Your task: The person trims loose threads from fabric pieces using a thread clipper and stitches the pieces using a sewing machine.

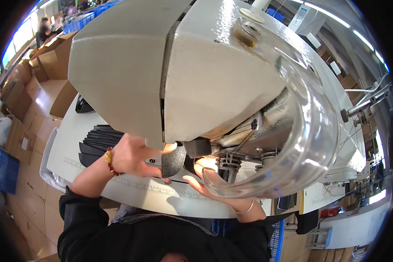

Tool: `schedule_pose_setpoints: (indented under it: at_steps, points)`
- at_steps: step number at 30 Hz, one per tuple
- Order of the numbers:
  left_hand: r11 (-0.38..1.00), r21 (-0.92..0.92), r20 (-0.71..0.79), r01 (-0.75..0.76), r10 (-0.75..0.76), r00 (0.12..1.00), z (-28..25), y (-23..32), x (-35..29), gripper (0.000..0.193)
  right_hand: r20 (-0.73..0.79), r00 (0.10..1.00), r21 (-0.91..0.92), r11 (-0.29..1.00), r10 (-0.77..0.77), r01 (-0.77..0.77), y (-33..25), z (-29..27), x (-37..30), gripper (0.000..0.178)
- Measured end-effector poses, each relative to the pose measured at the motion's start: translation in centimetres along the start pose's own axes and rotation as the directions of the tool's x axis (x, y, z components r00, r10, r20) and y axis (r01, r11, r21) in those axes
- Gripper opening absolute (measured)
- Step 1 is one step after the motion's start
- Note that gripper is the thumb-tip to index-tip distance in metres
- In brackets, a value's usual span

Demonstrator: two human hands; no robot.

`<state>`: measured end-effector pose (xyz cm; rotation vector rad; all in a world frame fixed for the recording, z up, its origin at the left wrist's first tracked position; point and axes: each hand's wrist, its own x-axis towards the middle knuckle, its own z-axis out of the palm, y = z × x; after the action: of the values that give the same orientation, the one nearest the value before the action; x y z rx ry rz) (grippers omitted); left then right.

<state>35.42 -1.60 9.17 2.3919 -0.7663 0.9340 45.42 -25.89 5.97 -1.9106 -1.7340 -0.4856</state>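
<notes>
Here, a dark grey piece lies at the center, below the machine head

We see the left hand left of the frame's center, thumb and forefinger closed about the edges of the speckled piece. A red-and-gold bracelet circles that wrist. The right hand comes in from the lower right, its thumb stretched out near the piece; its other fingers are partly hidden, so we cannot tell whether they grip anything. A thin bangle rings the right wrist.

We find a fan of overlapping black pieces just left of the left hand, lying on the white tabletop, which has a printed ruler scale along its near edge. Right of center, a clear curved guard arches in front of the machine's metal parts and overlaps part of the right hand. Toward the upper left we make out cardboard cartons; a blue bin stands at the far left.
</notes>
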Motion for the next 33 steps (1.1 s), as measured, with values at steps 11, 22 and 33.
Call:
schedule_pose_setpoints:
  at_steps: [11,22,33]
  points:
    - [0.957,0.174,0.12,-0.233,0.214,0.969,-1.0,3.3,1.4,0.016,0.479,0.874,0.628,0.662,0.086,-0.409,0.9,-1.0,-0.3,0.045]
    - [0.968,0.147,0.126,-0.201,0.184,0.975,0.0,3.0,0.8,0.015,0.645,0.715,0.562,0.466,0.272,-0.684,1.0,-1.4,-0.5,0.021]
    - [0.969,0.174,-0.044,-0.174,0.184,0.982,1.0,1.5,1.1,0.018,0.514,0.776,0.526,0.58,0.365,-0.622,2.0,-1.3,-1.0,0.024]
